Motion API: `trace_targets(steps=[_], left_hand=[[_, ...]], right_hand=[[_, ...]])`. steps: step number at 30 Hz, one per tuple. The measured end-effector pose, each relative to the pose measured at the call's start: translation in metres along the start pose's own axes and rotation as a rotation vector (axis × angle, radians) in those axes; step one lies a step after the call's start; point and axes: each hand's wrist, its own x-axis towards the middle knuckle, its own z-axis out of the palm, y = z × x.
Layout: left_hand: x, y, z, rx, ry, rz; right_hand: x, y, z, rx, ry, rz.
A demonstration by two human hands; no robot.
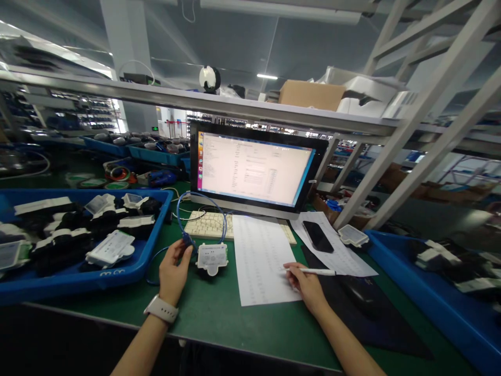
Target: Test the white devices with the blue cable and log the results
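A white-cased module [212, 257] with a printed label is seen on a green workbench [242, 329], just to the right of the left hand [176, 266], by far the nearer of the two. Its broader dimension is set crosswise, roughly side to side. At the left fingertips, the plug end of a blue cable [187, 238] is pinched between thumb and forefinger, apart from the module's label face; the cable is looped upward behind the module, over a keyboard [209, 224]. In the right hand [303, 282], a white pen [319, 271] is gripped by bent fingers, its length laid nearly level across the right edge of a printed sheet [262, 261]. The bench is flanked by blue trays [158, 235] of black-and-white parts, and a lit monitor [254, 169] is stood at the back beneath a metal shelf [235, 107] in a factory hall.
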Motion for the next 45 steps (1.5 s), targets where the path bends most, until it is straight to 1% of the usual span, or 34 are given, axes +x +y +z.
trace_targets(steps=[3, 6, 12, 16, 19, 24, 30, 45], left_hand=[[0.0, 0.001, 0.0, 0.036, -0.005, 0.031], [0.0, 0.002, 0.0, 0.05, -0.018, 0.034], [0.0, 0.002, 0.002, 0.031, -0.012, 0.016], [0.0, 0.001, 0.002, 0.039, -0.012, 0.016], [0.0, 0.002, 0.003, 0.045, -0.015, 0.021], [0.0, 0.004, 0.003, 0.051, -0.016, 0.025], [0.0, 0.006, 0.003, 0.058, -0.013, 0.021], [-0.001, 0.006, 0.004, 0.051, -0.011, 0.012]], right_hand=[[0.001, -0.002, 0.0, -0.006, 0.02, 0.02], [0.003, -0.005, 0.002, -0.037, 0.04, 0.009], [0.004, -0.006, 0.009, -0.195, 0.021, -0.066], [0.004, -0.002, 0.016, -0.312, 0.05, -0.129], [0.003, 0.002, 0.019, -0.363, 0.05, -0.144], [0.002, 0.004, 0.02, -0.394, 0.015, -0.148], [0.001, 0.0, 0.02, -0.435, 0.006, -0.151], [0.001, 0.001, 0.019, -0.446, 0.027, -0.151]])
